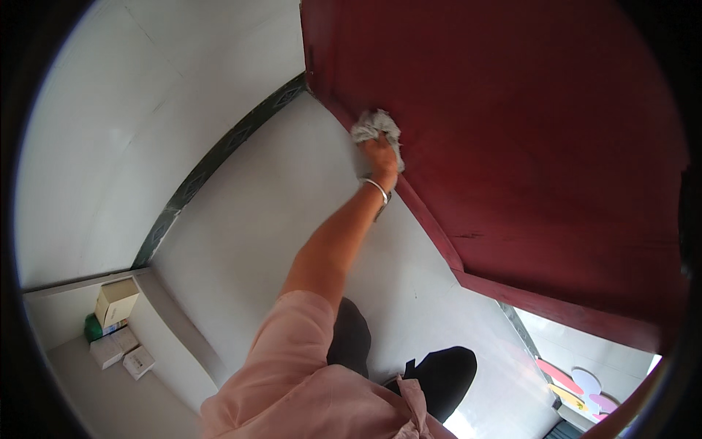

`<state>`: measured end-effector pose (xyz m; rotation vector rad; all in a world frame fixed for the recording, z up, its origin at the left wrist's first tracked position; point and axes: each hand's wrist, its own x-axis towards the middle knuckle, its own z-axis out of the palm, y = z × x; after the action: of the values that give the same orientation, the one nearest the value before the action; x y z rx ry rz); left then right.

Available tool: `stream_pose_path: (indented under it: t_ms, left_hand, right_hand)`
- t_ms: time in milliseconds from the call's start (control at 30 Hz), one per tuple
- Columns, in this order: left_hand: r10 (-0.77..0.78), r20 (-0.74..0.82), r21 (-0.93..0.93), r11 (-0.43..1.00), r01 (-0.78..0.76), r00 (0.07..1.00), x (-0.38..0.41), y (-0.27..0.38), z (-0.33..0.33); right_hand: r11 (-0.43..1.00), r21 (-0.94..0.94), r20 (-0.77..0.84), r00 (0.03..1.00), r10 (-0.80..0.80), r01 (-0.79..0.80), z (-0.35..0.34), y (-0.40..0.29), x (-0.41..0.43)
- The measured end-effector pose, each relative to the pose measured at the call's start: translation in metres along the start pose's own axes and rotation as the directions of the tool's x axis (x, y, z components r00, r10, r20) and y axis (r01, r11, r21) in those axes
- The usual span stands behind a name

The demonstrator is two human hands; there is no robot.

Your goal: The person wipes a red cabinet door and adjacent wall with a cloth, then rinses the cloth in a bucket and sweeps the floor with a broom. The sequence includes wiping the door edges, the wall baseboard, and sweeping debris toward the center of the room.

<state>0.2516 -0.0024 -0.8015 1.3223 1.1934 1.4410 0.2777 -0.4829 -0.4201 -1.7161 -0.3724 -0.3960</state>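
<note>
My left hand point(379, 156) reaches forward with a crumpled grey-white cloth point(376, 124) bunched under its fingers. It presses the cloth against the lower edge of a dark red painted door panel point(526, 137). A pale bangle point(378, 189) and what seems to be a watch circle the wrist. The red surface fills most of the upper right, framed by a raised border strip point(430, 219); a dark scuff point(466, 236) marks it near the corner. My right hand is out of view, though a blurred brownish shape at the lower right rim may be part of that arm.
White floor point(252, 219) lies below, bounded by a dark green patterned border point(192, 184) along a white wall point(137, 110). At lower left, a recessed shelf point(175, 324) holds several boxes point(117, 302) and a green item point(92, 327). Colourful wall shapes point(559, 376) show beyond the panel.
</note>
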Motion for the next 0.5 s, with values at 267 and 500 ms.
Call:
stream_pose_path:
  t_ms: [267,500]
  left_hand:
    - [0.007,0.297,0.55,0.816,-0.178,0.955,0.085,-0.032,-0.013]
    - [0.144,0.461,0.62,0.654,-0.434,0.876,0.109,-0.056,-0.053]
  right_hand:
    - [0.728,-0.412,0.274,0.687,0.673,-0.548,0.06,0.076,-0.254]
    - [0.63,-0.485,0.328,0.541,0.774,-0.607,0.07,0.085,-0.296]
